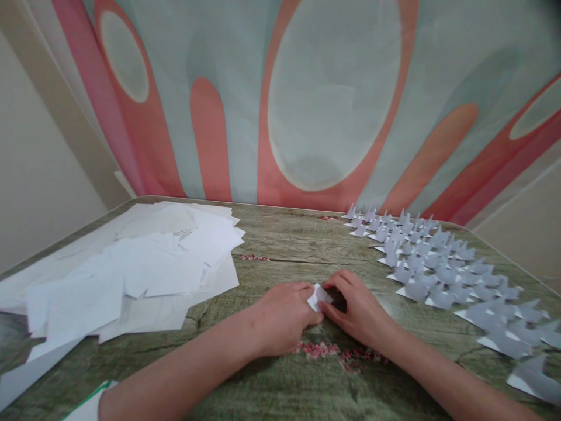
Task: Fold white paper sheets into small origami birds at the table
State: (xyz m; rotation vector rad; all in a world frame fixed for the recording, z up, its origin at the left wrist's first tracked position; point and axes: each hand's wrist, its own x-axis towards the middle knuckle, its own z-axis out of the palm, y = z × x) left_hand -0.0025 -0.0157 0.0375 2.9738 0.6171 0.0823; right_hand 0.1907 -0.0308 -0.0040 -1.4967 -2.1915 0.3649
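A small folded piece of white paper [319,296] is held between my two hands, just above the wood-patterned tabletop. My left hand [284,316] pinches its left side, the fingers curled with the back of the hand towards me. On the other side, my right hand [357,310] grips the paper between thumb and forefinger. Parts of the folds are covered by the fingertips. Printed pink blossoms [322,349] show on the table surface just below the hands.
A loose heap of white paper sheets [166,263] spreads over the table's left side. Many folded white paper figures [416,289] stand in rows on the right. A patterned coral and grey-green cloth [245,105] hangs behind the table [280,234].
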